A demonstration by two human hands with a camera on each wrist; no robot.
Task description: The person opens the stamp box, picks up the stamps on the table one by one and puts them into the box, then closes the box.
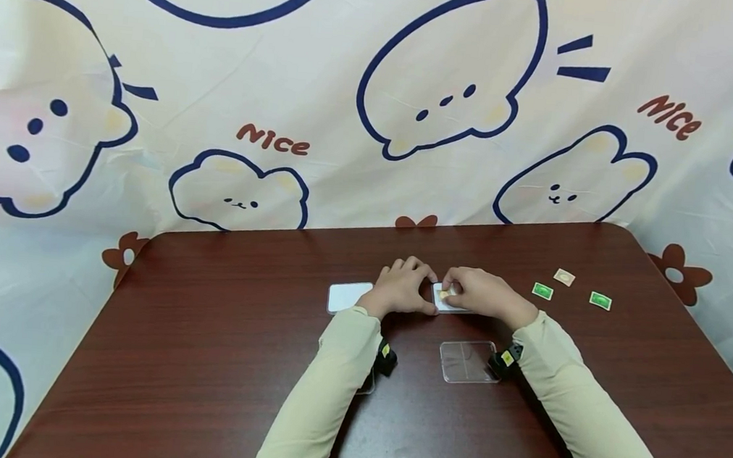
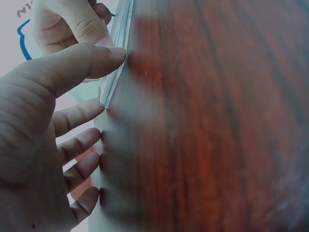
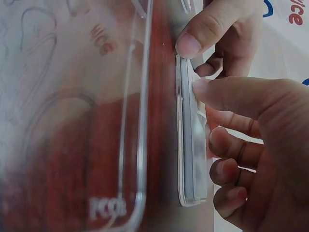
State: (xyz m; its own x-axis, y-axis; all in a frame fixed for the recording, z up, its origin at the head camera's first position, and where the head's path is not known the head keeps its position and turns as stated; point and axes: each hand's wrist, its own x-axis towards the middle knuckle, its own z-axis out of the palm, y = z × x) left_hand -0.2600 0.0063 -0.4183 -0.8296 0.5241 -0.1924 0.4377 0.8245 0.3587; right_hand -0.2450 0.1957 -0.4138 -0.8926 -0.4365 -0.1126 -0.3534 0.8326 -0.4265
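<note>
A white slab in a clear plastic case (image 1: 449, 309) lies on the table between the two hands. My left hand (image 1: 403, 287) holds its left end, thumb at the near corner and index finger at the far one; the other fingers rest spread on the table. My right hand (image 1: 481, 294) reaches over the case from the right, pinching a small pale-yellow card (image 1: 444, 294) against the white face. In the right wrist view, the right thumb (image 3: 231, 94) is on that card, close to the left thumb (image 3: 200, 36). Part of the card is hidden behind the fingers.
Another white slab in a clear case (image 1: 347, 297) lies left of the left hand. A clear lid (image 1: 465, 361) sits near the right wrist, and another clear piece (image 1: 367, 385) shows under the left forearm. Green cards (image 1: 542, 292) and a pale card (image 1: 564, 277) lie at right.
</note>
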